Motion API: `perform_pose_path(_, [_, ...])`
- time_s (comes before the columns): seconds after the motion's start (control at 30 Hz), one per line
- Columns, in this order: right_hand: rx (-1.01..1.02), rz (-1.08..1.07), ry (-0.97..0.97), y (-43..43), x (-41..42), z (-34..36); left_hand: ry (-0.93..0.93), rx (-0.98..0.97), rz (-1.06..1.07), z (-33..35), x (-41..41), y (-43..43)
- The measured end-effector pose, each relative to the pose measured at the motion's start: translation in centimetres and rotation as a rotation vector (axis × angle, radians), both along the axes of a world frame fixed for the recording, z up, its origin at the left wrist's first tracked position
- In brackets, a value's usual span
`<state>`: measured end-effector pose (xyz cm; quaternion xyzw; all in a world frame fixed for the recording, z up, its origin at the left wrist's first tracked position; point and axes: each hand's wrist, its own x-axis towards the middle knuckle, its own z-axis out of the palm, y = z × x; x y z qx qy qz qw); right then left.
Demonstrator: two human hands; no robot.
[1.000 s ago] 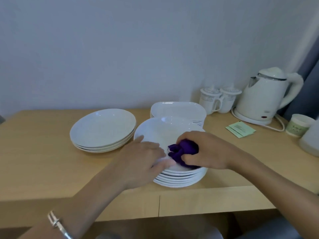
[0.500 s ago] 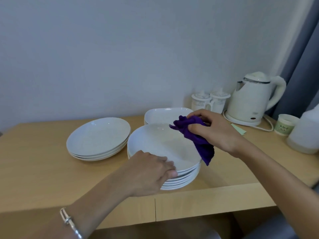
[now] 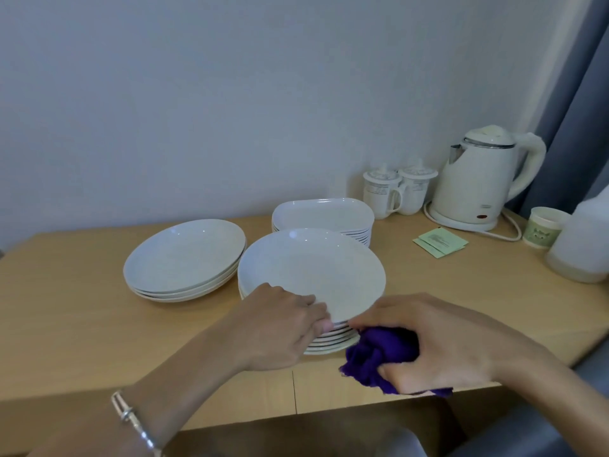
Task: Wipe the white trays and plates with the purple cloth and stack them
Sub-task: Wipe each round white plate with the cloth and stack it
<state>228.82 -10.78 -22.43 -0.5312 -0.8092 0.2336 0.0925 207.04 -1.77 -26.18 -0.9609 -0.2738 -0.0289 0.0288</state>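
Note:
A stack of several round white plates (image 3: 311,270) stands near the table's front edge. My left hand (image 3: 280,324) grips the near rim of the top plate, fingers over the edge and thumb under it. My right hand (image 3: 438,341) holds the bunched purple cloth (image 3: 379,357) against the front right side of the stack, low by the table. A smaller stack of round plates (image 3: 184,255) sits to the left. Behind the main stack is a pile of squarish white trays (image 3: 323,212).
On the wooden table (image 3: 66,308) at the back right stand two lidded mugs (image 3: 395,189) and a white kettle (image 3: 484,179) with its cord. Green sachets (image 3: 440,241), a small cup (image 3: 545,227) and a translucent jug (image 3: 583,245) lie further right. A curtain hangs at the right.
My right hand carried the cloth from the far rim of the top plate down to the stack's front right side. My left hand stayed on the near rim.

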Motion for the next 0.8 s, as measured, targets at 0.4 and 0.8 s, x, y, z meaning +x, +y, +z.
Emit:
perform_pose_path(0.4, [0.081, 0.04, -0.201, 0.5, -0.5, 0.5, -0.09, 0.017, 0.003, 0.9, 0.0, -0.5])
perform_pose_path(0.8, [0.352, -0.109, 0.006, 1.5, -2.1, 4.6, -0.859, -0.061, 0.191, 6.7, 1.5, 0.2])
